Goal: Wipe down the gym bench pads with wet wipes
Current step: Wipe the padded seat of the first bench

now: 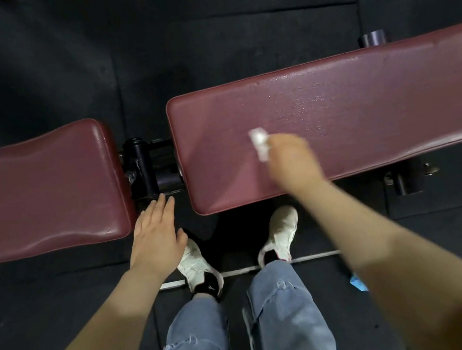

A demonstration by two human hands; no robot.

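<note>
A crumpled white wet wipe (260, 144) is being held in the curled fingers of the right hand (293, 159) and is being pressed onto the long back pad (362, 101), near its close edge and a little in from its left end. A damp sheen is showing on the pad to the right of the wipe and beyond it, while the stretch toward the left end is looking duller; from this it is judged that the left end is not yet wiped. The pad's long axis is running left to right across the view, so the unwiped part is lying to the left of the hand, along that axis. The seat pad (37, 191) is lying further left, set apart by a gap in which the black frame hinge (144, 166) is showing. The left hand (154, 234) is being held flat with straight fingers, gripping nothing, over that gap just beside the seat pad, and is the nearer one to it. White shoes (280, 233) are standing on the black rubber floor (28, 70) below the surface
</note>
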